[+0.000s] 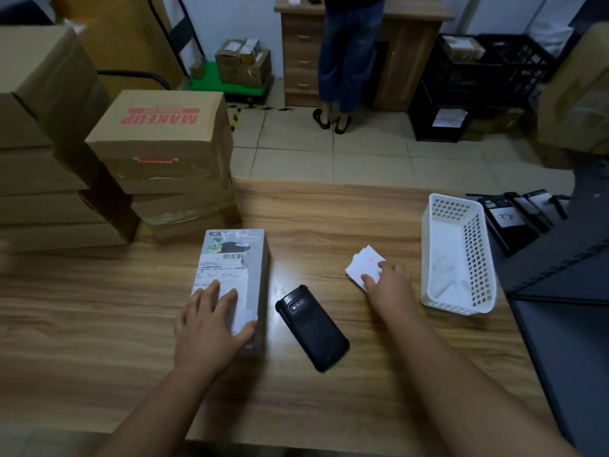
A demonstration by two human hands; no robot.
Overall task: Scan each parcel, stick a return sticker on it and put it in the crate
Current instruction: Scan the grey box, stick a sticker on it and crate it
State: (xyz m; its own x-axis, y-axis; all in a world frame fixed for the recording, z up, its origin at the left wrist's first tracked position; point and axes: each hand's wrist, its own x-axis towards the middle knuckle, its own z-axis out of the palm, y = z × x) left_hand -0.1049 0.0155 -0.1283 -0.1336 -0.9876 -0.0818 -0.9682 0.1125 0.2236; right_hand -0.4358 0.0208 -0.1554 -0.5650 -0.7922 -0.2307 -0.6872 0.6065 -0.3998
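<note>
Sticker step, I'd say: the left hand (pixel 211 319) lies flat-fingered on the parcel (pixel 234 285) while the right hand (pixel 389 282) pinches at the stickers (pixel 364 262) under its fingertips, scanner (pixel 313 328) between; next, peel one free.

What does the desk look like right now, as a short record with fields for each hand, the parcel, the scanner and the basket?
left hand: resting flat on the parcel's near end
right hand: fingers on the stack of stickers
parcel: lying flat, label up
scanner: face down between the hands, untouched
basket: white, right of the stickers
</note>
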